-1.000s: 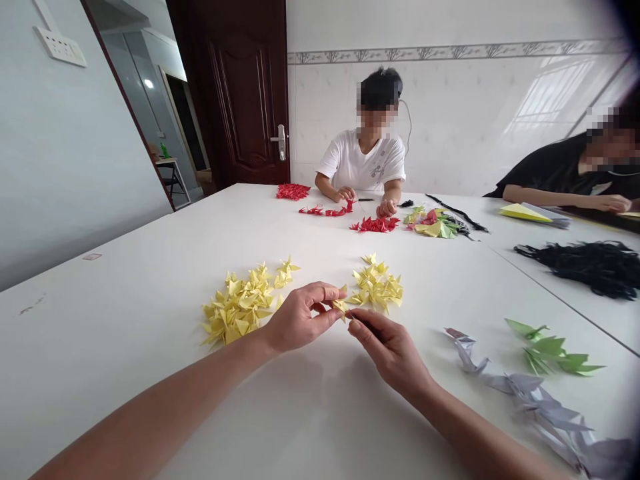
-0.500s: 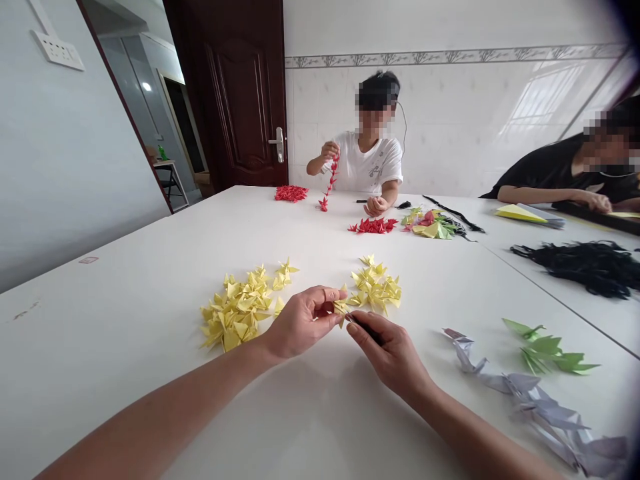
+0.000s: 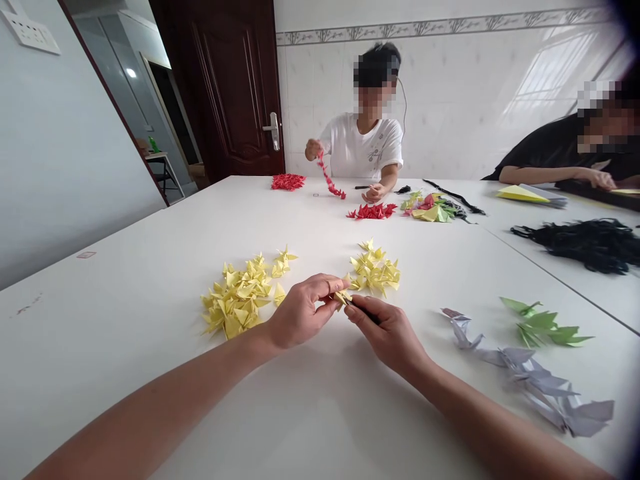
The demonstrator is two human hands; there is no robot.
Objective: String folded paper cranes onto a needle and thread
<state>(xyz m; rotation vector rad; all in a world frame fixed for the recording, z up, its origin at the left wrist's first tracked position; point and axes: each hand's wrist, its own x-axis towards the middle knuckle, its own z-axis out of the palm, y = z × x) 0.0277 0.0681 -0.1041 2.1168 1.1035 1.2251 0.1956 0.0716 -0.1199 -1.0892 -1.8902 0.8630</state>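
Observation:
My left hand [image 3: 303, 312] pinches a small folded yellow paper crane [image 3: 343, 297] between thumb and fingers above the white table. Gripped in my right hand [image 3: 395, 332] is a slim black tool [image 3: 369, 307] with a thin metal tip; its exact kind is mostly hidden by the fingers. The tip meets the crane. Beside my left hand lies a large heap of yellow paper cranes [image 3: 237, 300]. Just beyond my right hand sits a smaller yellow heap [image 3: 376, 270].
To the right lie white paper cranes [image 3: 537, 377], green cranes [image 3: 545, 327] and a black tangle of cords [image 3: 583, 245]. Across the table [image 3: 125, 320], a person [image 3: 367, 143] holds up a string of red cranes [image 3: 327, 177]. Another person [image 3: 545, 150] leans in at far right.
The crane has tilted against the tool's tip as my hands stay together. Across the table, the red string has swung and now slants to the right. The view has tipped slightly downward.

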